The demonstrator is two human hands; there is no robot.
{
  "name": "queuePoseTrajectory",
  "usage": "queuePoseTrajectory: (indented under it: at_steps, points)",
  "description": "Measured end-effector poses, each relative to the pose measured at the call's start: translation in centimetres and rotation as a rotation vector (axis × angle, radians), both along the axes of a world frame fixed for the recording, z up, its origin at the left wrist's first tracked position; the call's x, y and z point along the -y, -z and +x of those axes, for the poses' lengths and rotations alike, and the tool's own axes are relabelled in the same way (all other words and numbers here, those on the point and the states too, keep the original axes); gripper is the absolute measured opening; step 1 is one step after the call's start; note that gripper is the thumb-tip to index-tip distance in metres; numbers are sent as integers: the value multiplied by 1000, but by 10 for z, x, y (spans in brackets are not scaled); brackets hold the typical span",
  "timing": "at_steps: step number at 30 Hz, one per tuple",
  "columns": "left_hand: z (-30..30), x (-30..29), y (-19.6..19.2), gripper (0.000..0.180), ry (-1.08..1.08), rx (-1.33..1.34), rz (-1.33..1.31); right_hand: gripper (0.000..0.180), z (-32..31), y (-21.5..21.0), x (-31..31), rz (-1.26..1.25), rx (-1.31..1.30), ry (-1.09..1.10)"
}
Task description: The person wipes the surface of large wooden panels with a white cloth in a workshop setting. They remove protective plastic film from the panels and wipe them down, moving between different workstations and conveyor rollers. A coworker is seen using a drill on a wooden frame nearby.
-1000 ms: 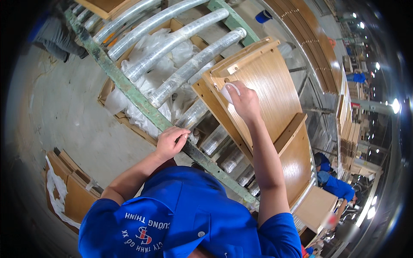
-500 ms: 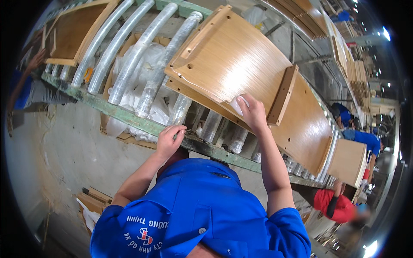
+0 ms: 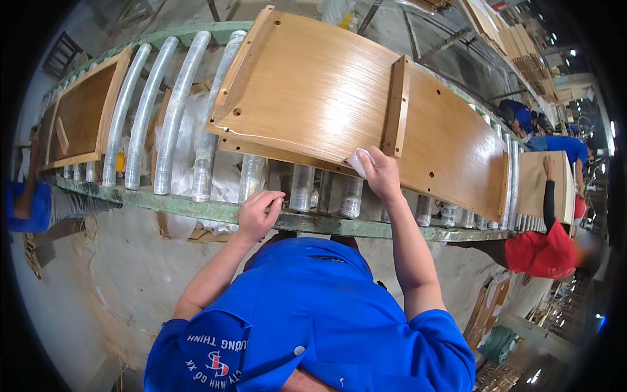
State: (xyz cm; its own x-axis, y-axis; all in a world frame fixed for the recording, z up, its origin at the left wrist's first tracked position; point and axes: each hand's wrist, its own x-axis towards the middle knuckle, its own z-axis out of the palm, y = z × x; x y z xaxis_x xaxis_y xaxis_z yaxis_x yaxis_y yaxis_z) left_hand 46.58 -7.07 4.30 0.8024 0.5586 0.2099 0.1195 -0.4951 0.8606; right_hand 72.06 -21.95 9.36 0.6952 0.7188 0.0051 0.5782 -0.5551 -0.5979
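Note:
A long brown wooden panel (image 3: 320, 85) with strips across it lies on the roller conveyor. At its near edge my right hand (image 3: 382, 175) pinches a small white thing (image 3: 356, 162), too hidden by the fingers to name. From the panel's left corner a thin white line (image 3: 281, 139) runs along that edge to the white thing. A raised wooden crossbar (image 3: 396, 108) stands just right of these fingers. My left hand (image 3: 259, 214) is curled at the conveyor's green rail (image 3: 196, 210), thumb against fingers; what it holds, if anything, I cannot make out.
Plastic-wrapped rollers (image 3: 176, 114) show left of the panel, with white plastic sheeting (image 3: 196, 130) below them. A framed brown panel (image 3: 85, 114) lies further left beside a person in blue. At the right, a person in red (image 3: 539, 253) touches a pale box (image 3: 532, 186).
My right hand has slid rightward along the panel's edge toward the crossbar, and the white line reaches further. The view has turned. The person in red now has an arm on the box.

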Motion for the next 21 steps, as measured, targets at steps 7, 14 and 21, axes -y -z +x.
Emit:
queuePoseTrajectory:
  at_steps: [7, 14, 21]
  points:
    - [22, 23, -8, 9, 98, -17, 53, 25, 8, 0, 24, 71, -29, 45]
    - [44, 55, -16, 8, 247, -13, 98, 26, 31, 15, 87, 157, -63, 260]
    - [81, 74, -25, 11, 317, 44, 205, 26, 65, 19, 163, 201, -35, 467]
